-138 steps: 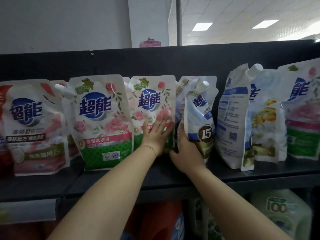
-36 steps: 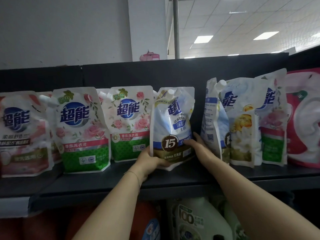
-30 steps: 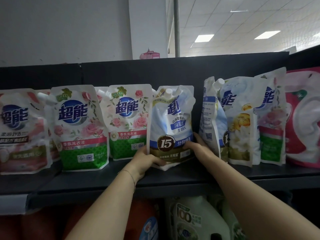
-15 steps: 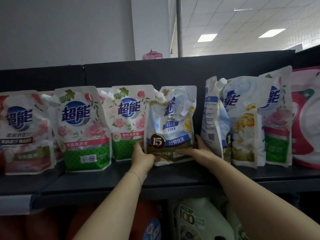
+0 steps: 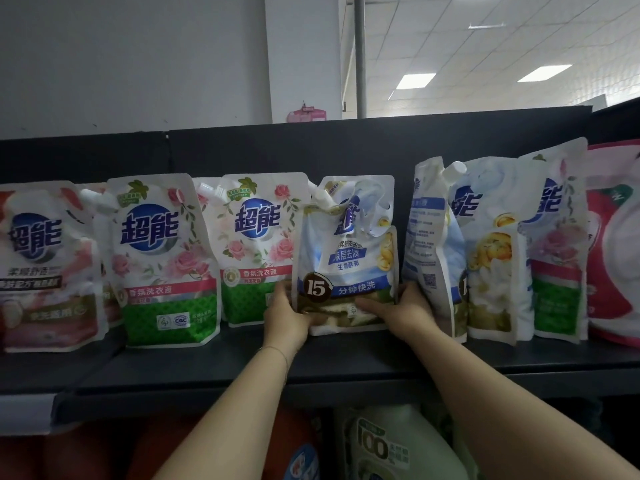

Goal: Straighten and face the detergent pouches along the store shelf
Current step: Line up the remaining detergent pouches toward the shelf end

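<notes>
Pouches stand in a row along the dark shelf (image 5: pixel 346 362), backed by its black rear panel (image 5: pixel 346 147). Near the middle of the row the blue pouch (image 5: pixel 346 251) faces forward, its "15" badge and blue band readable. Its base is down at the shelf board, set back from the front edge. Its top is crumpled and leans, with the white spout (image 5: pixel 322 196) at the upper left; the top of another pack shows behind it.

The left hand (image 5: pixel 287 317) grips its lower left corner, fingers curled round the edge. The right hand (image 5: pixel 405 313) grips the lower right corner, thumb lying across the front and fingers hidden behind.

Just left of the blue pouch, touching or nearly so, a rose pouch (image 5: pixel 258 251) faces front. Next comes a second rose pouch (image 5: pixel 166 258) nearer the front edge, then a pink pouch (image 5: pixel 45 268) at the left end.

Right of the blue pouch, across a small gap, a side-on pouch (image 5: pixel 433 244) shows its printed back and QR code. Beyond it a yellow pouch (image 5: pixel 491 258), a rose-print pack (image 5: pixel 557 251) and a red pouch (image 5: pixel 616 244) overlap one another toward the right end. Below the shelf stands a pale green bottle (image 5: pixel 391 445).
</notes>
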{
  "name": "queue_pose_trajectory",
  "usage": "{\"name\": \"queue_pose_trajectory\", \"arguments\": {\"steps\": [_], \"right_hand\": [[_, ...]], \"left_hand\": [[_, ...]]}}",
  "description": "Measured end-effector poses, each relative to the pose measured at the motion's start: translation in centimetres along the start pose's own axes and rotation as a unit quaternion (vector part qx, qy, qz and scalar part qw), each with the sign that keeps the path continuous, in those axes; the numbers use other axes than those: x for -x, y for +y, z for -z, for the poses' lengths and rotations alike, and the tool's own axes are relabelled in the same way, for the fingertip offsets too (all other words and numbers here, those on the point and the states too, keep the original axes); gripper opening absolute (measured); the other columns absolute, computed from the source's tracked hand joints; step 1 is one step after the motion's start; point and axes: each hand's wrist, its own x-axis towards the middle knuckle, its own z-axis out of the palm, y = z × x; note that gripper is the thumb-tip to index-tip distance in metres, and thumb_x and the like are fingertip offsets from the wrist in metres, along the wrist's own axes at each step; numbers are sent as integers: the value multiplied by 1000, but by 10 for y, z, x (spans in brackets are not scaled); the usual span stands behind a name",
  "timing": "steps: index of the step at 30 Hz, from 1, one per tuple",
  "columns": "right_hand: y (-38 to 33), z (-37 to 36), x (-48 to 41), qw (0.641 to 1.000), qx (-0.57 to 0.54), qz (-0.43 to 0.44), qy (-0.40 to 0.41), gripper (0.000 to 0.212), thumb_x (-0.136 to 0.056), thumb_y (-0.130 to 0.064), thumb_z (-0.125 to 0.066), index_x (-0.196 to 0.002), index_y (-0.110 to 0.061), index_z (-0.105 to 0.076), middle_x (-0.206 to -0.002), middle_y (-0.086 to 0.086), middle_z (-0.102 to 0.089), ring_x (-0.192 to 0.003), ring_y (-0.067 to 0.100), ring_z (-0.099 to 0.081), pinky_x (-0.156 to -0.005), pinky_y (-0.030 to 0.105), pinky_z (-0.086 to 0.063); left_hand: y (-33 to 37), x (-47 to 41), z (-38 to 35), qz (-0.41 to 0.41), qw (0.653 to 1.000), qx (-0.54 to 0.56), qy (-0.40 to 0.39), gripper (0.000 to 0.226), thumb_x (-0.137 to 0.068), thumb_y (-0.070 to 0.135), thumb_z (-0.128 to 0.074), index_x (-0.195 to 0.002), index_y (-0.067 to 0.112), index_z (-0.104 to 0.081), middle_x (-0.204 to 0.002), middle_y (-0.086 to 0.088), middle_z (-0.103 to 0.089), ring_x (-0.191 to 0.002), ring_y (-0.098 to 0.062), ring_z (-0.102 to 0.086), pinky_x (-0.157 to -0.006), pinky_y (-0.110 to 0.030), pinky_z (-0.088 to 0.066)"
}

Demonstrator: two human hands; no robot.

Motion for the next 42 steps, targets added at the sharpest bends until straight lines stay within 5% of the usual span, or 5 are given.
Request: {"name": "queue_pose_trajectory", "arguments": {"steps": [11,17,29,34,42], "right_hand": [[-9,-7,16,965,242,72,75,58,-90,-48,-59,-131,-13,-40,-118,9,-59,-103,28,-61,-82,42,-54],[-5,-10,28,822,357,424,133,19,-75,-15,-71,-92,-11,-63,-86,7,-64,-75,25,-64,-46,38,-53],[-32,-7,10,750,420,511,-6,31,-79,-20,-61,-108,-11,-52,-111,8,-50,-99,26,-48,-85,41,-46],[-26,-9,1,820,362,442,-45,63,-100,-36,-38,-153,-17,-9,-160,1,3,-146,17,5,-118,32,-3],[-10,-36,-35,878,309,365,0,64,-91,-59,1,-137,-37,39,-142,-21,48,-134,4,41,-111,41,21]], "left_hand": [[2,2,-9,-40,989,-129,-60,64,-93,40,-59,-143,19,-24,-131,-10,-56,-118,-28,-55,-90,-29,-40],[5,3,-10,-23,991,-118,-58,57,-96,43,-51,-141,21,-24,-131,-11,-55,-112,-23,-56,-89,-32,-43],[24,6,-11,-337,842,-420,-12,41,-84,18,-66,-123,15,-53,-110,-9,-45,-80,-32,-58,-59,-40,-49],[10,-10,-17,-394,779,-486,37,67,-59,32,-83,-111,11,-46,-110,-11,-41,-98,-33,-49,-73,-44,-52],[7,-66,-16,-525,689,-498,-36,95,-76,57,-48,-148,7,-11,-160,-7,18,-148,-21,12,-117,-39,-3]]}}
